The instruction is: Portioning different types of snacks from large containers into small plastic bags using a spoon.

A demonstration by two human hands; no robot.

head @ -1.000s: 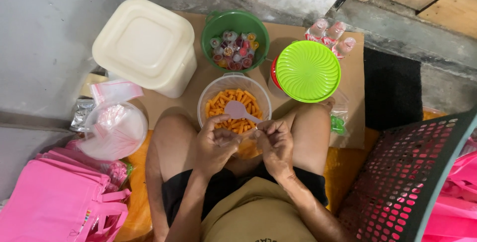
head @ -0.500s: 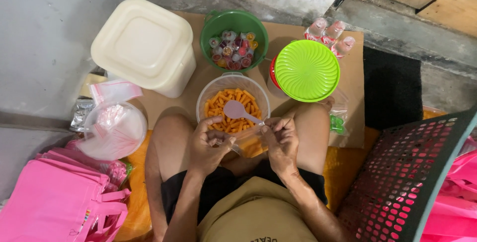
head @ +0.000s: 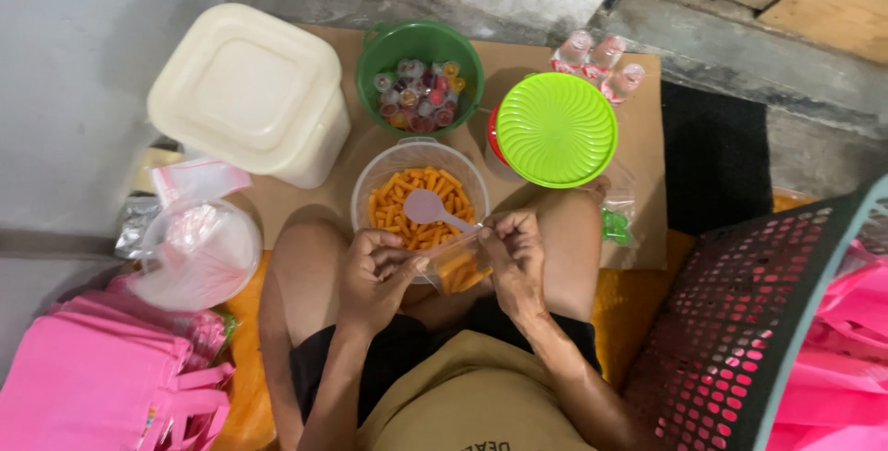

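A small clear bag (head: pixel 458 269) holding orange snack sticks sits between the person's two hands, just in front of the lap and against the near rim of the clear bowl (head: pixel 370 183). The left hand (head: pixel 375 271) pinches the bag's left side, fingers closed on the plastic. The right hand (head: pixel 513 257) grips the bag's upper right edge, thumb and fingers pressed together on it. The clear bowl stands between the knees on the sheet of brown cardboard (head: pixel 652 136), filled with more orange sticks, and a pale pink spoon (head: pixel 430 210) lies in it with its handle pointing toward the right hand.

Behind the bowl, near the cardboard's far edge, a green bowl (head: pixel 370 53) holds small coloured jelly cups. To its right stands a container with a bright green ribbed lid (head: pixel 555 129) over a red base. A few more jelly cups (head: pixel 599 61) lie at the cardboard's far right corner. At the far left corner sits a big cream tub (head: pixel 250 90) with its square lid on. Left of the left knee, a clear container (head: pixel 199 252) holds plastic bags. Pink cloth bags (head: pixel 102 386) are stacked at the lower left, and a dark perforated basket (head: pixel 768 321) tilts in at the right.
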